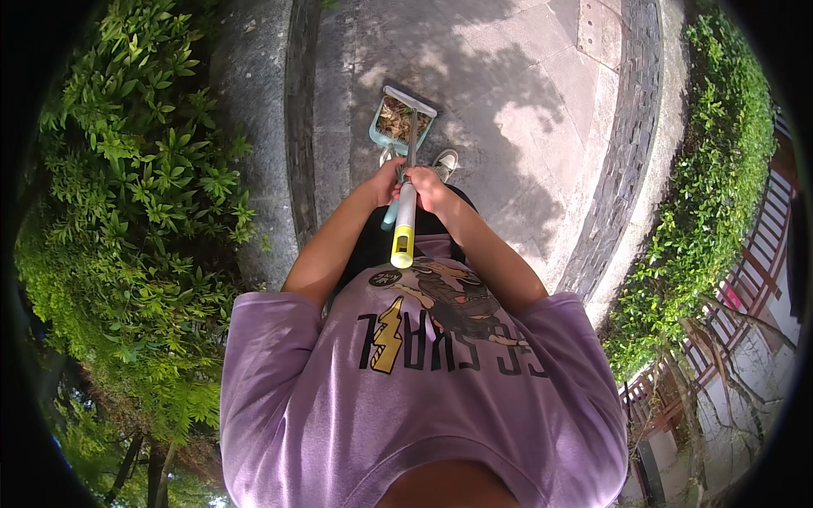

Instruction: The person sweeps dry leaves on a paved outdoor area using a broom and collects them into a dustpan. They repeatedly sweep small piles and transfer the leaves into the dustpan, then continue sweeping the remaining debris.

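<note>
My left hand [386,183] is closed around the handle of a light-blue dustpan [375,134], whose blue grip end [389,217] points back towards me. My right hand [427,185] grips a broom's long handle [404,219], which has a grey-white upper part and a yellow hanging end. Both hands are close together in front of my waist. Dry brown leaves [397,119] fill the dustpan near my feet. The broom's pale head [411,100] lies across the dustpan's far, open edge. Its bristles are hard to make out.
I stand on a stone-paved path [502,127] with dappled shade, my right shoe [446,160] beside the dustpan. Dark brick strips and pale kerbs border it. Dense green bushes [146,190] grow on the left; a clipped hedge [711,190] and a brown railing [756,254] stand right.
</note>
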Motion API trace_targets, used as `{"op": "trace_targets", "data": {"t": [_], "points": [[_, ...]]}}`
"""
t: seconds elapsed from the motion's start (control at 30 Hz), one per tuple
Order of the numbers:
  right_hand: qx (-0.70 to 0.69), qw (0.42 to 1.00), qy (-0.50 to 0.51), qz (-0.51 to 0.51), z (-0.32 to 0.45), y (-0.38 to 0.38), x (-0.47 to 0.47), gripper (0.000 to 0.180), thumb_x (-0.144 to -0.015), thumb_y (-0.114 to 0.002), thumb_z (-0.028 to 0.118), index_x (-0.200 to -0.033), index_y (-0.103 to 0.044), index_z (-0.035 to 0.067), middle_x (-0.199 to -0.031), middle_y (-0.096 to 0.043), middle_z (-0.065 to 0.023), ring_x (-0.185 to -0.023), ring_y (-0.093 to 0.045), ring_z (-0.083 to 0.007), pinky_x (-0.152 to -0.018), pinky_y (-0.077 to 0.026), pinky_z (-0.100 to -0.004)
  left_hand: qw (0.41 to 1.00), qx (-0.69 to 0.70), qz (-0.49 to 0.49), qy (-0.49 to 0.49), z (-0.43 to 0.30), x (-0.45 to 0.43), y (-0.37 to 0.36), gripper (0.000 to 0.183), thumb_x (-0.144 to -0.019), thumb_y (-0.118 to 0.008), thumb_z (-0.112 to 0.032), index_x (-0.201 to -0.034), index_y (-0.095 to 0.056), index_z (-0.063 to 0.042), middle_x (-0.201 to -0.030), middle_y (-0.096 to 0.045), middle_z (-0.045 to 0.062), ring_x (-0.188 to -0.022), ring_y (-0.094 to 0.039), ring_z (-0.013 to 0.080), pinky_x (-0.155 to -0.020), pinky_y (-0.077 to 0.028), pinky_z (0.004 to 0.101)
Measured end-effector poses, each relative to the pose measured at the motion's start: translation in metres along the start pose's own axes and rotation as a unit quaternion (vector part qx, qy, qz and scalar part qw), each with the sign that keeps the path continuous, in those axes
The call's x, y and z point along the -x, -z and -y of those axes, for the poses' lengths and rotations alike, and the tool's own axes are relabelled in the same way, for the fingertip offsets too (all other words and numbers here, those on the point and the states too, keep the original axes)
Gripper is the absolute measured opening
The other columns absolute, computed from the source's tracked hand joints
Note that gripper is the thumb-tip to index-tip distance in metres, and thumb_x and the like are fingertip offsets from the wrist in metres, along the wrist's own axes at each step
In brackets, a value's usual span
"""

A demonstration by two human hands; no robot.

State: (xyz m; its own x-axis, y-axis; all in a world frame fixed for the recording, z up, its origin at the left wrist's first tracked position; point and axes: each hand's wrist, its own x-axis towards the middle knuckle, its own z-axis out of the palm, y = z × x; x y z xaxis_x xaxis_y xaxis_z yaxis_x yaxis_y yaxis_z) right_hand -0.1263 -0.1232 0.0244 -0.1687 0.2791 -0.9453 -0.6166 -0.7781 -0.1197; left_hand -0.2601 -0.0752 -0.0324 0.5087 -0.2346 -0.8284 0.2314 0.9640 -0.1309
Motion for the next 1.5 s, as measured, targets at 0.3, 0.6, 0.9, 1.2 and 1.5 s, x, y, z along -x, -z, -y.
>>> {"op": "trace_targets", "data": {"t": [0.3, 0.6, 0.9, 1.2, 1.5], "points": [[0.155, 0.976, 0.147, -0.036, -0.010, 0.016, -0.021, 0.017, -0.086, -0.054, 0.010, -0.087, -0.064, -0.003, -0.079, -0.062, -0.0125, -0.066, -0.061, -0.0242, -0.051, -0.049, -0.0423, 0.999, -0.021, -0.028, 0.005, -0.009, -0.016, -0.019, 0.058, -0.080, -0.068, -0.059, -0.110, -0.061, -0.010, -0.106, -0.065, 0.015, -0.090, -0.068, 0.0339, -0.082, -0.058, 0.0483], [0.263, 0.948, 0.155, -0.086, -0.011, 0.007, -0.022, 0.024, -0.084, -0.054, 0.010, -0.100, -0.066, -0.003, -0.091, -0.069, -0.0178, -0.077, -0.069, -0.0286, -0.056, -0.056, -0.0430, 0.995, 0.071, 0.025, 0.060, -0.009, -0.016, -0.021, 0.039, -0.083, -0.064, -0.049, -0.096, -0.066, -0.012, -0.091, -0.068, 0.010, -0.083, -0.067, 0.0309, -0.076, -0.057, 0.0506], [0.223, 0.961, 0.151, -0.054, -0.014, 0.035, -0.025, 0.025, -0.083, -0.061, 0.018, -0.091, -0.070, -0.004, -0.078, -0.069, -0.0173, -0.070, -0.069, -0.0276, -0.059, -0.055, -0.0408, 1.000, 0.003, -0.027, 0.003, -0.005, -0.022, -0.028, 0.045, -0.083, -0.065, -0.053, -0.100, -0.065, -0.012, -0.096, -0.068, 0.012, -0.087, -0.068, 0.0318, -0.077, -0.058, 0.0521], [0.329, 0.932, 0.125, -0.089, -0.027, 0.027, -0.037, 0.039, -0.087, -0.061, 0.037, -0.105, -0.066, 0.003, -0.081, -0.067, -0.0107, -0.071, -0.066, -0.0232, -0.061, -0.052, -0.0353, 0.998, -0.017, -0.042, 0.041, -0.007, -0.033, -0.006, 0.023, -0.079, -0.066, -0.039, -0.084, -0.060, -0.017, -0.088, -0.062, 0.006, -0.077, -0.061, 0.0246, -0.073, -0.055, 0.0445], [-0.058, 0.995, -0.042, 0.067, -0.049, 0.017, 0.004, 0.050, -0.091, -0.056, 0.050, -0.114, -0.057, 0.006, -0.095, -0.065, -0.0112, -0.090, -0.064, -0.0251, -0.084, -0.050, -0.0366, 0.992, -0.028, -0.115, 0.051, -0.005, -0.090, 0.027, 0.036, -0.079, -0.066, -0.042, -0.084, -0.062, -0.007, -0.080, -0.064, 0.011, -0.073, -0.060, 0.0283, -0.074, -0.052, 0.0453]]}}
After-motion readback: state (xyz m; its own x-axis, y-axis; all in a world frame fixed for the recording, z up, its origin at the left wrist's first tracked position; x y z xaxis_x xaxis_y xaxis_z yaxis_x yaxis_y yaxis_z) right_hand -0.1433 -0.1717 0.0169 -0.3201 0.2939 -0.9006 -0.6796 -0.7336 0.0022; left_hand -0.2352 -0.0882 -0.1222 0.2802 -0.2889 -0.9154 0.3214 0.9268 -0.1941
